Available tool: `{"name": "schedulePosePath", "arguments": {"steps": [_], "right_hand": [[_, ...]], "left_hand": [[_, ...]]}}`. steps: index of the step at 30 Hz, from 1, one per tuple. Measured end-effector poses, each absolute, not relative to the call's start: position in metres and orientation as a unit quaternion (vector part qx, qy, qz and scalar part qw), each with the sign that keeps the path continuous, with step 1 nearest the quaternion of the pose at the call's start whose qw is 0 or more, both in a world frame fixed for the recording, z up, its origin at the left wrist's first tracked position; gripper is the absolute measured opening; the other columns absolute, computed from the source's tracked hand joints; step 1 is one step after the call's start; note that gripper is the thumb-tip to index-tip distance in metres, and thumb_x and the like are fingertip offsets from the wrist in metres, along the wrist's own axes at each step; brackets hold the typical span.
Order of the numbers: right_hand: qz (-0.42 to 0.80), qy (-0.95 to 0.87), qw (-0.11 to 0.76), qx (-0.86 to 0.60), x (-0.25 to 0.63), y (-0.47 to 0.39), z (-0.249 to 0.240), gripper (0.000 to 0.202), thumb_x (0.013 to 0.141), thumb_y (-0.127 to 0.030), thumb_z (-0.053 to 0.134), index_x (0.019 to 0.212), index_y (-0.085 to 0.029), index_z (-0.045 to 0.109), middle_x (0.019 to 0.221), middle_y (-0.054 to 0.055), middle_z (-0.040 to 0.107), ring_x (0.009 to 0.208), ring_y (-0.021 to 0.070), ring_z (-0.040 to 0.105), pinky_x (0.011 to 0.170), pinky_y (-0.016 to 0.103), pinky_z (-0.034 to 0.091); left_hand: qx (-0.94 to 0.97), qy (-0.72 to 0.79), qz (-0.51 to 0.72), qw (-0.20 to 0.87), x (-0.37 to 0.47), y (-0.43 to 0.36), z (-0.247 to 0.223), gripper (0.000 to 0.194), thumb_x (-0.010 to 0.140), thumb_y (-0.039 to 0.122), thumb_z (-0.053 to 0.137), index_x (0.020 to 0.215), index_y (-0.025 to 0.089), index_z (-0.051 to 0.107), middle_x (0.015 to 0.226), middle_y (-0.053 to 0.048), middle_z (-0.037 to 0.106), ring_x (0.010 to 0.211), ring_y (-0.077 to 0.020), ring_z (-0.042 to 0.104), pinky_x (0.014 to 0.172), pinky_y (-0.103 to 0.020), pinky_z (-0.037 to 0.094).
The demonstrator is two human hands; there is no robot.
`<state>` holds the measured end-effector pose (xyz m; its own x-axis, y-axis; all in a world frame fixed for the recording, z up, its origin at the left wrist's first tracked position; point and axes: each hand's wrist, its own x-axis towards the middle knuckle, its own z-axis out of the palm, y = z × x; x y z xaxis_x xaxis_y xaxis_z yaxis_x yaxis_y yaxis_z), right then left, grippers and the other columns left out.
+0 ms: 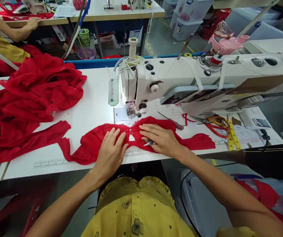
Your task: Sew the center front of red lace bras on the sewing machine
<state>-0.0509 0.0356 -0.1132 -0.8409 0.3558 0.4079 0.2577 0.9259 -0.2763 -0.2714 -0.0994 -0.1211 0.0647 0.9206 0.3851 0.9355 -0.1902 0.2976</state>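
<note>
Red lace garment piece (pixel 141 140) lies flat on the white table (pixel 89 112), just in front of the white sewing machine's needle (pixel 130 113). Left hand (pixel 110 153) is spread wide, palm down, pinning the lace. Right hand (pixel 162 140) presses flat too, a small metal tool (pixel 148 143) tucked under its fingers. Heap of red fabric (pixel 30 102) is parked left, likely to keep the feed path free.

Bright, even light falls from overhead, and a small lamp on the sewing machine (pixel 205 82) whitens the table (pixel 87 112) beneath its needle; shadows are soft and short. The centre is sharp; edges bow outward with wide-angle distortion, and corners blur slightly.
</note>
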Motion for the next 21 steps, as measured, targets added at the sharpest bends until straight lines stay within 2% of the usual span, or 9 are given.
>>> {"name": "schedulePosePath", "arguments": {"steps": [3, 8, 12, 15, 17, 18, 21], "right_hand": [[0.139, -0.950, 0.236, -0.150, -0.062, 0.027, -0.108, 0.044, 0.085, 0.001, 0.049, 0.120, -0.019, 0.067, 0.130, 0.006, 0.068, 0.125, 0.0225, 0.060, 0.091, 0.036, 0.061], [0.168, -0.954, 0.191, -0.157, -0.064, 0.022, -0.123, 0.047, 0.082, 0.000, 0.052, 0.121, -0.022, 0.066, 0.132, 0.005, 0.067, 0.125, 0.0234, 0.059, 0.086, 0.034, 0.062], [0.155, -0.946, 0.214, -0.188, -0.065, 0.028, -0.119, 0.052, 0.082, 0.002, 0.047, 0.125, -0.022, 0.063, 0.136, 0.005, 0.064, 0.128, 0.0230, 0.056, 0.080, 0.033, 0.061], [0.107, -0.947, 0.184, -0.241, -0.078, 0.036, -0.105, 0.065, 0.079, 0.005, 0.043, 0.139, -0.017, 0.052, 0.146, 0.010, 0.055, 0.134, 0.0258, 0.048, 0.075, 0.033, 0.059], [0.100, -0.950, 0.127, -0.269, -0.088, 0.042, -0.098, 0.068, 0.079, 0.003, 0.046, 0.145, -0.013, 0.044, 0.142, 0.014, 0.056, 0.130, 0.0289, 0.048, 0.070, 0.034, 0.056], [0.107, -0.950, 0.099, -0.275, -0.092, 0.045, -0.095, 0.066, 0.079, 0.002, 0.049, 0.144, -0.013, 0.045, 0.136, 0.015, 0.059, 0.125, 0.0297, 0.050, 0.068, 0.034, 0.055], [0.143, -0.947, 0.062, -0.281, -0.097, 0.052, -0.093, 0.044, 0.080, 0.000, 0.052, 0.119, -0.016, 0.062, 0.112, 0.012, 0.063, 0.110, 0.0279, 0.051, 0.067, 0.032, 0.048]], "left_hand": [[-0.742, -0.592, -0.315, -0.004, -0.277, -0.086, -0.120, 0.026, 0.099, 0.015, 0.051, 0.124, 0.015, 0.057, 0.125, -0.014, 0.064, 0.124, -0.0264, 0.058, 0.108, -0.045, 0.051], [-0.752, -0.587, -0.297, -0.044, -0.287, -0.079, -0.129, 0.025, 0.098, 0.017, 0.052, 0.123, 0.015, 0.057, 0.127, -0.015, 0.061, 0.124, -0.0271, 0.055, 0.109, -0.047, 0.047], [-0.711, -0.644, -0.281, 0.004, -0.290, -0.070, -0.118, 0.037, 0.097, 0.025, 0.056, 0.133, 0.014, 0.051, 0.132, -0.018, 0.056, 0.128, -0.0321, 0.048, 0.109, -0.050, 0.042], [-0.707, -0.676, -0.205, -0.034, -0.290, -0.054, -0.106, 0.056, 0.092, 0.039, 0.065, 0.138, 0.011, 0.047, 0.123, -0.018, 0.058, 0.118, -0.0352, 0.049, 0.101, -0.053, 0.042], [-0.706, -0.686, -0.153, -0.087, -0.289, -0.045, -0.100, 0.047, 0.089, 0.044, 0.069, 0.123, 0.014, 0.056, 0.106, -0.013, 0.060, 0.104, -0.0326, 0.052, 0.092, -0.051, 0.042], [-0.700, -0.692, -0.136, -0.110, -0.289, -0.041, -0.097, 0.038, 0.088, 0.045, 0.070, 0.112, 0.016, 0.061, 0.100, -0.010, 0.059, 0.100, -0.0311, 0.051, 0.090, -0.049, 0.041], [-0.678, -0.695, -0.155, -0.180, -0.290, -0.036, -0.093, 0.028, 0.083, 0.043, 0.076, 0.088, 0.019, 0.061, 0.097, -0.006, 0.058, 0.100, -0.0290, 0.050, 0.088, -0.045, 0.038]]}}
